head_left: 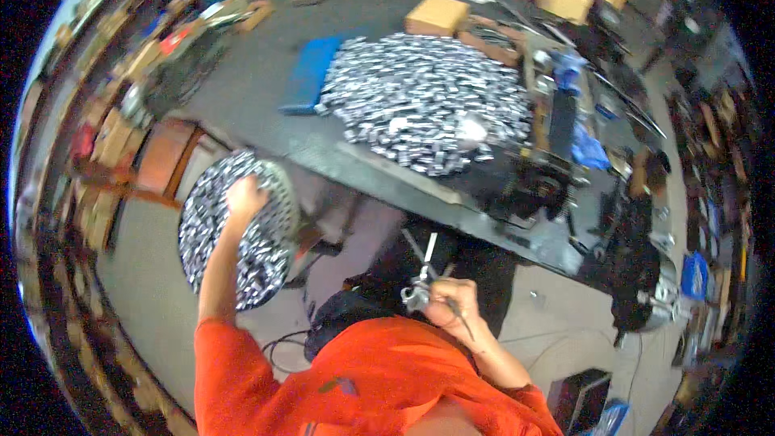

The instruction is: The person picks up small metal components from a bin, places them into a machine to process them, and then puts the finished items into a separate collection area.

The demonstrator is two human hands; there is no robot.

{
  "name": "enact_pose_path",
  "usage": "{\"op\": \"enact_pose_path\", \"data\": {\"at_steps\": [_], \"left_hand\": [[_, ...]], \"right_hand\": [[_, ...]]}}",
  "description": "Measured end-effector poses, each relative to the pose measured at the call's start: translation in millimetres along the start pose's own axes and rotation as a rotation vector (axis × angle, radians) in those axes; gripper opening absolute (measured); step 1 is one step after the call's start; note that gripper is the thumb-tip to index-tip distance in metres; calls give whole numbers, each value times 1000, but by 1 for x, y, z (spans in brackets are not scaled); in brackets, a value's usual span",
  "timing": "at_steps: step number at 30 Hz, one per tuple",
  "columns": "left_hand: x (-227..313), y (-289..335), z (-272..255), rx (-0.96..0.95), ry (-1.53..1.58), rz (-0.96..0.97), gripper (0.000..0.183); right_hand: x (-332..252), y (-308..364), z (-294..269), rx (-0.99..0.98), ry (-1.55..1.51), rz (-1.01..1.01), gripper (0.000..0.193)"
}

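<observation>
My left hand [246,196] is over a round basket [282,194] heaped with small shiny metal pieces [214,230]. Its fingers look curled in at the surface of the heap; blur hides whether a piece is between them. Close to my body, my right hand [452,304] is closed around a silvery metal tool [416,297] with thin rod-like parts sticking up from it. A pale narrow bar [430,250] points away from the tool toward the workbench. The tool's exact kind is not clear.
A dark workbench [242,105] crosses ahead, bearing a large pile of similar metal pieces [428,97], a blue tray [311,73] and a cardboard box [436,14]. Machine parts [549,186] crowd its right end. Loaded shelves [105,137] line the left; a cable [282,347] lies on the floor.
</observation>
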State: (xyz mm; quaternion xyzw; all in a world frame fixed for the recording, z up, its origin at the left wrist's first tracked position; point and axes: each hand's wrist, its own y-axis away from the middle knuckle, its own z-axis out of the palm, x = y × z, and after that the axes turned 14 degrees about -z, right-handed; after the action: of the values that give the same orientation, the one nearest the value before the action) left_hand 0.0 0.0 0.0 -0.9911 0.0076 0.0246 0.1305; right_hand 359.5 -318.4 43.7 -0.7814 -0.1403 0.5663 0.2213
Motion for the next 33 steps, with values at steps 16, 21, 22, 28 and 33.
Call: {"op": "enact_pose_path", "data": {"at_steps": [16, 21, 22, 28, 33], "left_hand": [[192, 152, -132, -1775, 1631, -85, 30], [193, 159, -133, -1717, 1573, -290, 32], [192, 159, -131, -1689, 1580, -287, 31], [196, 151, -137, -1422, 1332, 46, 22], [199, 155, -139, -1202, 1170, 345, 19]], "right_hand": [[-14, -18, -21, -85, -55, 40, 28], [-9, -22, -21, -82, -49, 60, 23], [-9, -24, -21, -85, -50, 68, 22], [-6, -28, -16, -172, 85, 125, 18], [-5, -26, -13, -160, 76, 179, 17]]}}
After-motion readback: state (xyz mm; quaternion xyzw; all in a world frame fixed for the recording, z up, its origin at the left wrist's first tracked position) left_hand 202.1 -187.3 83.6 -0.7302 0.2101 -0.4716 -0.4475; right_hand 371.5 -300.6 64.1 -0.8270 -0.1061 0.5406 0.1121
